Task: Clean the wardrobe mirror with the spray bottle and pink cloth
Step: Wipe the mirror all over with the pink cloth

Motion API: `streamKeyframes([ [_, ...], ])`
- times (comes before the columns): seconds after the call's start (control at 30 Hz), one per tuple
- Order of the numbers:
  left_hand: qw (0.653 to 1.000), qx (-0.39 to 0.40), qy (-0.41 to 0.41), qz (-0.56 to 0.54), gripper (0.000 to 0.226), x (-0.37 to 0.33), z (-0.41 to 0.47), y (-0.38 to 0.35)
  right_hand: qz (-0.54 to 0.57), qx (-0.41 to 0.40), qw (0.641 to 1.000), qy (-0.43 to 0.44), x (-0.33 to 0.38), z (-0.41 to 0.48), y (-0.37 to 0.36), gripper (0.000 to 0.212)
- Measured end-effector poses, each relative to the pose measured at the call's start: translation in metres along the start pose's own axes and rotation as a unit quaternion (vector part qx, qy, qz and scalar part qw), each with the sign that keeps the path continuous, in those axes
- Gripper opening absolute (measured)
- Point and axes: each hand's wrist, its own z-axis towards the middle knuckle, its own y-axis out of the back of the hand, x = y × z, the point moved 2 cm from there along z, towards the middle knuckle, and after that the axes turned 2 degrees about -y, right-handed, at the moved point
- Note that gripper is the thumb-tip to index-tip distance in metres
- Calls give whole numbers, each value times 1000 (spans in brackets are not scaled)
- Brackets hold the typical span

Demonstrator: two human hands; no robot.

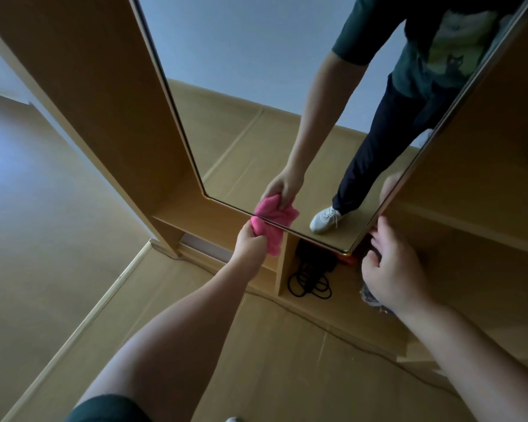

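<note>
At the bottom edge of the mirror (256, 86), your left hand (250, 240) squeezes the pink cloth (267, 233). Your fingers are curled tight around it. The bunched cloth presses on the glass right at that edge, about midway along it. Your left arm is stretched out long toward the mirror.

Your right hand (390, 269) is by the mirror's bottom right corner, with its back facing you. Its fingers (378, 239) are bent, and one fingertip reaches up to the mirror's side edge. You cannot tell if they hold anything. A small grey thing (368, 295) peeks out under that hand, too hidden to name.

Below the mirror, on the left, is a wooden shelf (195, 217). A black cord (310, 284) lies coiled in the open space under the mirror's bottom edge. A little orange thing (349, 259) sits just under the mirror's right corner.
</note>
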Motion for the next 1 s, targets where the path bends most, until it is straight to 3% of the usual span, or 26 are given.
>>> streamKeyframes([
  [0.23, 1000, 2, 4, -10, 48, 5, -13, -22, -8, 12, 1000, 16, 1, 0, 5, 66],
  [0.73, 999, 33, 28, -6, 69, 21, -35, -71, 20, 34, 999, 32, -2, 2, 9, 67],
  [1.0, 997, 58, 41, -5, 62, 22, -49, -90, 25, 47, 998, 30, 0, 1, 10, 66],
])
